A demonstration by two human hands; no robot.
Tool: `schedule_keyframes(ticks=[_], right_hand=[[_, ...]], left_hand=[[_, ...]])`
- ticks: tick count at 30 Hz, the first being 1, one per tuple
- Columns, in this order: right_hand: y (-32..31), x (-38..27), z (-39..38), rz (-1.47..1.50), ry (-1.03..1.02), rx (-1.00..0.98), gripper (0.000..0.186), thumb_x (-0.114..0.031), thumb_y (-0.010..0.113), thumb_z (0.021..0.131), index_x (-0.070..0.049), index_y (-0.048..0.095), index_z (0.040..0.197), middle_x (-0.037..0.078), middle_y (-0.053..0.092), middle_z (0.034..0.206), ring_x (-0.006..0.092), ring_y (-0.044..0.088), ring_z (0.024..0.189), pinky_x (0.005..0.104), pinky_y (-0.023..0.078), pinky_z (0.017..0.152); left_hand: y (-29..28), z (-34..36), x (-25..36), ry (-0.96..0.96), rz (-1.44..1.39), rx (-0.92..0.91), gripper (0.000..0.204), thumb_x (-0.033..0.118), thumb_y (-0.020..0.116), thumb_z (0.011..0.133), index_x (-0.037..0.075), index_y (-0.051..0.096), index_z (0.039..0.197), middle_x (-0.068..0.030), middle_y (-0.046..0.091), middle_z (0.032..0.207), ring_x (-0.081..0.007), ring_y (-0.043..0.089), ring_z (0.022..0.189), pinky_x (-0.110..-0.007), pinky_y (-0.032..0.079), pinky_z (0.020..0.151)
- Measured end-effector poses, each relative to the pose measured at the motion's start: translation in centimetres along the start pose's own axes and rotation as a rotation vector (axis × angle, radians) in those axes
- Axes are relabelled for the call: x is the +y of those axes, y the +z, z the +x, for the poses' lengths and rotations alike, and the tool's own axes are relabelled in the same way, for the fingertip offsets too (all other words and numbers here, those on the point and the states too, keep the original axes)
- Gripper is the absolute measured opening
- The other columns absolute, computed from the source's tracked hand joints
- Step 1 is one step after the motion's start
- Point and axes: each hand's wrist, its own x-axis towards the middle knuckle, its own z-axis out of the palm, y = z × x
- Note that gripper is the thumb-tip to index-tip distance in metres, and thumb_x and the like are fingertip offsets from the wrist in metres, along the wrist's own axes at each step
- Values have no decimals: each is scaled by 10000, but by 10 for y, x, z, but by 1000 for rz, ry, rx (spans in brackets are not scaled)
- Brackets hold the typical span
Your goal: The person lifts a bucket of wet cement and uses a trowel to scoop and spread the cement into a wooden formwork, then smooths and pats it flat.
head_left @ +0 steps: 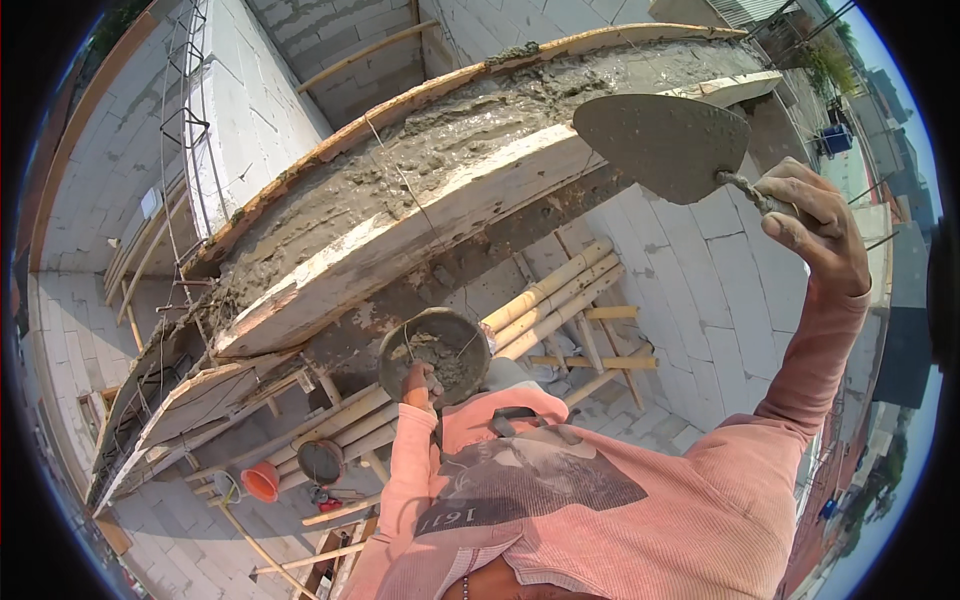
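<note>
My right hand [815, 215] is closed round the handle of a trowel [660, 140], raised at the upper right. The trowel's broad grey blade points left, over the end of a plank-sided form [400, 240]. Wet concrete [480, 110] fills that form, its surface rough at the left and smoother toward the right. Down by my chest, my left hand [420, 385] grips the rim of a dark round bucket [395, 345]. Some grey mortar [445, 365] lies inside the bucket. The fingers of my left hand are partly hidden by the rim.
Bamboo poles [560, 295] run below the form. An orange bucket [261, 481] and another dark bucket [320, 462] stand lower left. Upright rebar [185, 130] rises beside a pale block wall [245, 110]. A thin wire [400, 175] crosses the form. A second form [190, 400] continues at left.
</note>
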Motion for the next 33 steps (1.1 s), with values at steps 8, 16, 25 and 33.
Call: schedule_keyframes(ticks=[8,16,25,33], right_hand=[[309,4,-95,-21,558,-520,396,-430,561,900,-80,642,1069,149,653,1038,366,612,965,465,477,814],[498,-32,-85,-279,674,-87,222,-215,546,882,-10,592,954,152,534,1077,324,621,898,447,541,665],[516,-39,-104,214,737,-92,189,-170,559,823,-21,651,896,177,528,1101,424,611,928,503,502,811],[486,-12,-130,558,543,-64,345,-365,597,872,-70,703,1015,150,620,941,335,595,895,411,462,818]], left_hand=[[46,-30,18,186,329,-255,156,200,528,820,81,492,726,7,353,546,-123,369,464,-268,347,458],[61,-78,27,432,706,-467,249,260,485,891,43,519,774,-9,448,668,-99,417,567,-255,348,508],[94,-113,1,405,799,-586,294,288,444,942,12,512,864,-77,519,739,-175,488,669,-312,404,631],[61,-95,29,268,602,-584,219,271,464,915,58,507,888,-5,400,677,-117,400,587,-281,401,616]])
